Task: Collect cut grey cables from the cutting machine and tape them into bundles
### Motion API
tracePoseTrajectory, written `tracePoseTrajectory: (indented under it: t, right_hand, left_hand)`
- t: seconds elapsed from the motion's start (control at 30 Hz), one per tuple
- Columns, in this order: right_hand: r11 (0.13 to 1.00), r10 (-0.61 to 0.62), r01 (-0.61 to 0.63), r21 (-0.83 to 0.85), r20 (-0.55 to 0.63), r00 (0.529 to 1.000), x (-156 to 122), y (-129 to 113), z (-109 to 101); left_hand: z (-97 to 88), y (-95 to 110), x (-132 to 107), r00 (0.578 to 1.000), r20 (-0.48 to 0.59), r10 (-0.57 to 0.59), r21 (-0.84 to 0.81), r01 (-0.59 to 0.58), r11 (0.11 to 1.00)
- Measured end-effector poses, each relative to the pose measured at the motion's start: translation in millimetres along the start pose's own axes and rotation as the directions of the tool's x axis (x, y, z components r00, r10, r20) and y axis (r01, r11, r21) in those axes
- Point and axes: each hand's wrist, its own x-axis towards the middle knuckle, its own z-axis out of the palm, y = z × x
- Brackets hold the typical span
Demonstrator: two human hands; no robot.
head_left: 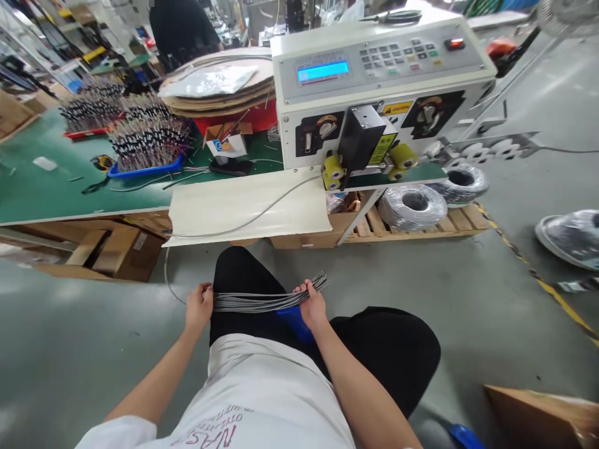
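A bundle of grey cables (253, 303) stretches across my lap, held at both ends. My left hand (200, 304) is closed around the bundle's left end. Near the right end, my right hand (312, 305) grips it, and the cut tips fan out past my fingers. One long grey cable (266, 212) comes out of the yellow rollers of the wire-cutting machine (384, 81), runs over the cream chute (253, 196), and hangs down from its left edge to near my left hand. Whether it joins the bundle I cannot tell.
On the green bench (28, 181) stand a blue tray (150, 168) of bundled wires, a small white box (229, 144) and cardboard discs (219, 103). Wrapped cable coils (412, 207) rest on a wooden pallet (472, 218). A cardboard box (116, 249) sits under the bench.
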Motion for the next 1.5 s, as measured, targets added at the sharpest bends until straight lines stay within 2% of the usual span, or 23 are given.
tracePoseTrajectory:
  t: [0.07, 0.13, 0.2, 0.23, 0.27, 0.33, 0.37, 0.4, 0.43, 0.53, 0.57, 0.63, 0.7, 0.8, 0.87, 0.93, 1.0, 1.07, 1.2, 1.33, 1.5]
  right_hand:
    - [1.000, 0.003, -0.003, -0.009, -0.004, 1.000, 0, 0, 1]
    - [1.000, 0.003, -0.003, -0.016, -0.007, 1.000, 0, -1, 2]
    - [1.000, 0.003, -0.003, -0.018, -0.010, 1.000, -1, -2, 4]
    - [1.000, 0.004, -0.004, -0.018, -0.011, 1.000, -1, -2, 4]
    - [1.000, 0.007, -0.007, -0.019, -0.009, 1.000, -2, -3, 5]
    - [1.000, 0.016, -0.016, -0.026, 0.001, 1.000, -2, -3, 5]
    - [0.999, 0.018, -0.018, -0.032, 0.006, 1.000, -2, -3, 4]
    - [0.999, 0.019, -0.019, -0.038, 0.008, 1.000, -2, -3, 4]
    - [0.999, 0.020, -0.019, -0.043, 0.007, 1.000, -2, -3, 3]
    - [0.998, 0.027, -0.027, -0.055, -0.006, 1.000, -2, -2, 0]
    - [0.998, 0.028, -0.029, -0.059, -0.009, 1.000, -3, -2, -1]
    - [0.998, 0.029, -0.029, -0.064, -0.006, 1.000, -4, -4, -2]
    - [0.998, 0.029, -0.028, -0.063, 0.007, 1.000, -5, -6, -2]
    - [0.998, 0.024, -0.022, -0.054, 0.038, 0.999, -7, -9, 2]
    - [0.999, 0.013, -0.010, -0.048, 0.055, 0.998, -9, -10, 7]
    - [0.999, 0.000, 0.003, -0.049, 0.055, 0.998, -10, -11, 11]
    - [0.998, -0.009, 0.011, -0.070, 0.032, 0.999, -9, -11, 14]
    - [0.995, -0.010, 0.011, -0.095, 0.008, 1.000, -8, -10, 15]
    - [0.994, -0.009, 0.011, -0.110, 0.016, 1.000, -8, -9, 11]
    - [0.993, -0.014, 0.016, -0.115, 0.016, 1.000, -9, -9, 9]
    - [0.995, -0.015, 0.016, -0.103, 0.006, 1.000, -9, -9, 10]
  left_hand:
    - [-1.4, -5, 3, 1.000, 0.003, 0.010, -0.016, -0.010, 1.000]
    - [-3.3, 1, 1, 0.999, -0.016, 0.043, -0.026, -0.043, 0.999]
    - [-7.2, 17, -5, 0.981, -0.065, 0.185, -0.007, -0.185, 0.983]
    - [-10.3, 31, -8, 0.947, -0.099, 0.306, 0.018, -0.306, 0.952]
    - [-14.2, 47, -9, 0.883, -0.135, 0.449, 0.052, -0.446, 0.894]
    - [-23.9, 86, -5, 0.691, -0.194, 0.696, 0.139, -0.683, 0.717]
    - [-29.3, 107, 1, 0.613, -0.218, 0.759, 0.178, -0.740, 0.648]
    - [-34.7, 129, 9, 0.572, -0.234, 0.786, 0.213, -0.758, 0.616]
    - [-39.9, 150, 18, 0.577, -0.251, 0.777, 0.243, -0.740, 0.628]
    - [-52.2, 199, 49, 0.686, -0.201, 0.699, 0.288, -0.641, 0.712]
    - [-55.1, 209, 58, 0.712, -0.163, 0.683, 0.292, -0.627, 0.723]
    - [-59.1, 218, 70, 0.723, -0.083, 0.685, 0.289, -0.641, 0.711]
    - [-61.8, 215, 77, 0.697, -0.039, 0.716, 0.267, -0.683, 0.680]
    - [-62.3, 200, 74, 0.627, -0.088, 0.774, 0.234, -0.743, 0.627]
    - [-56.8, 188, 62, 0.578, -0.100, 0.810, 0.231, -0.778, 0.584]
    - [-43.8, 176, 42, 0.551, -0.023, 0.834, 0.212, -0.813, 0.543]
    - [-24.2, 164, 17, 0.558, 0.091, 0.825, 0.166, -0.825, 0.540]
    - [-2.3, 153, -8, 0.584, 0.183, 0.791, 0.118, -0.812, 0.572]
    - [28.5, 137, -38, 0.600, 0.291, 0.745, 0.047, -0.787, 0.615]
    - [33.5, 135, -42, 0.598, 0.316, 0.736, 0.075, -0.790, 0.609]
    - [33.1, 146, -39, 0.604, 0.324, 0.728, 0.159, -0.793, 0.588]
